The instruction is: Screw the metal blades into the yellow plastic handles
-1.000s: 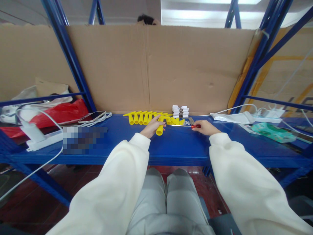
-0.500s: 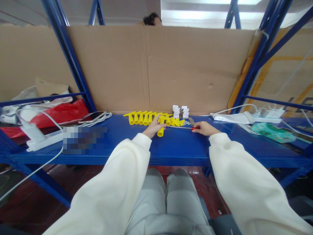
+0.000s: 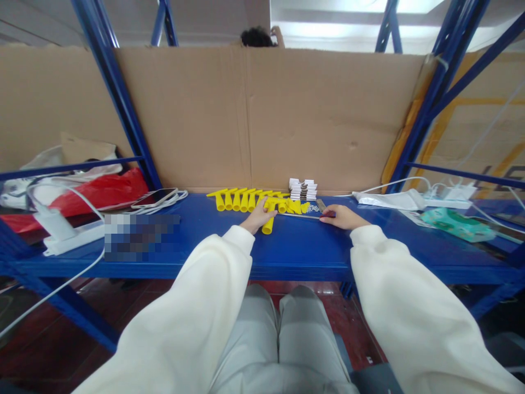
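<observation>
My left hand [image 3: 255, 217] grips a yellow plastic part [image 3: 268, 225] with a round tube end that faces me. In my right hand [image 3: 339, 216] is a screwdriver [image 3: 301, 216], held by its reddish handle. Its long thin shaft points left, and the tip meets or lies close to the yellow part; I cannot tell which. Behind my left hand stands a row of similar yellow parts [image 3: 236, 202]. Smaller yellow pieces [image 3: 296, 207] lie between my hands, beside a scatter of tiny silvery bits [image 3: 314, 208]. A flat greyish tool [image 3: 320, 204] lies just behind my right hand.
Stacked white pieces [image 3: 302, 189] stand against the cardboard panel [image 3: 197, 120] at the back of the blue table [image 3: 295, 246]. On the left are a phone [image 3: 155, 198], cables and a power strip [image 3: 74, 236]. A green packet [image 3: 457, 224] lies right. Behind the panel a person's head shows.
The yellow part in my left hand has tilted, its tube end moving slightly left and towards me. My right hand with the screwdriver has shifted a little left.
</observation>
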`<action>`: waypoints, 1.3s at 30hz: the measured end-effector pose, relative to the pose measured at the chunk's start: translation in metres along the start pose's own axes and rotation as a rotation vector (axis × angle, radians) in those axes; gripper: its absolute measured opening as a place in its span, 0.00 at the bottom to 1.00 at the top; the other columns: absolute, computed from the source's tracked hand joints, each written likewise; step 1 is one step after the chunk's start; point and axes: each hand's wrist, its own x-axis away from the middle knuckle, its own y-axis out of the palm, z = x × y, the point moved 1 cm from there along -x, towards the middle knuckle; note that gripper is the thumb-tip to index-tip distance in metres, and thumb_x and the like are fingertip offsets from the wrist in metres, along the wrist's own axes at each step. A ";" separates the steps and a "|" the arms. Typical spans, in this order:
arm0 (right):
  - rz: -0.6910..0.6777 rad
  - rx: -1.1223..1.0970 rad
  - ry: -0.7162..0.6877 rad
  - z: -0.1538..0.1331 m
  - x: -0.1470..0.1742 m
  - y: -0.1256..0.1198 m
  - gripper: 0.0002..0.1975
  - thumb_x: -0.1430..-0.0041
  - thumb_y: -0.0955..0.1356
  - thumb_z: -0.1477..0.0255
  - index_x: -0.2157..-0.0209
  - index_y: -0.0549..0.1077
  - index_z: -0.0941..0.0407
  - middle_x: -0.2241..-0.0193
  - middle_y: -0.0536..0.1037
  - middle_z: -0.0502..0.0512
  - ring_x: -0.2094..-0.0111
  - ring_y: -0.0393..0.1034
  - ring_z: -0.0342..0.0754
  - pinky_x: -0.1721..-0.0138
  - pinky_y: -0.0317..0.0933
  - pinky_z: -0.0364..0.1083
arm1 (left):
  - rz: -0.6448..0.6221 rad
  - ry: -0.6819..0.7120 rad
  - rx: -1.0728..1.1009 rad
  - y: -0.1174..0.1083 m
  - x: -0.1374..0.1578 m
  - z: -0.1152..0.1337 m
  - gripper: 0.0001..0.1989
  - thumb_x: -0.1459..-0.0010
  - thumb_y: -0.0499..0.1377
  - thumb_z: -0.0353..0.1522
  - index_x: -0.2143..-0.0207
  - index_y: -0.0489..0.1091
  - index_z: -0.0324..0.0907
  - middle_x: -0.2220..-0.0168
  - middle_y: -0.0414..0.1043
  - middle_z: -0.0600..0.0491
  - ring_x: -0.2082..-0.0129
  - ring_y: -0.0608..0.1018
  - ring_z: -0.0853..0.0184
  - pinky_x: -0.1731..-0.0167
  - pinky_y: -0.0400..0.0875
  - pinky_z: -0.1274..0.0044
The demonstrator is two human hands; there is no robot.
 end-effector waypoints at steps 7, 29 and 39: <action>0.004 0.018 0.019 -0.001 0.000 0.000 0.10 0.44 0.71 0.64 0.65 0.80 0.55 0.65 0.82 0.57 0.63 0.77 0.53 0.57 0.70 0.49 | 0.116 0.062 -0.203 0.000 -0.004 -0.004 0.36 0.44 0.65 0.29 0.35 0.59 0.36 0.62 0.75 0.48 0.66 0.78 0.68 0.57 0.73 0.74; 0.023 0.208 0.349 -0.024 -0.058 -0.004 0.17 0.40 0.66 0.72 0.49 0.74 0.58 0.52 0.80 0.64 0.50 0.74 0.56 0.50 0.64 0.50 | 0.338 0.333 -0.760 -0.006 0.008 0.024 0.13 0.38 0.54 0.26 0.62 0.80 0.37 0.57 0.82 0.46 0.55 0.81 0.62 0.51 0.72 0.74; 0.201 0.123 0.578 -0.040 -0.095 0.010 0.28 0.36 0.63 0.62 0.38 0.61 0.59 0.40 0.67 0.75 0.38 0.62 0.64 0.41 0.56 0.65 | 0.329 0.336 -0.784 -0.002 0.013 0.027 0.14 0.38 0.53 0.24 0.61 0.80 0.37 0.57 0.82 0.45 0.55 0.81 0.63 0.52 0.72 0.76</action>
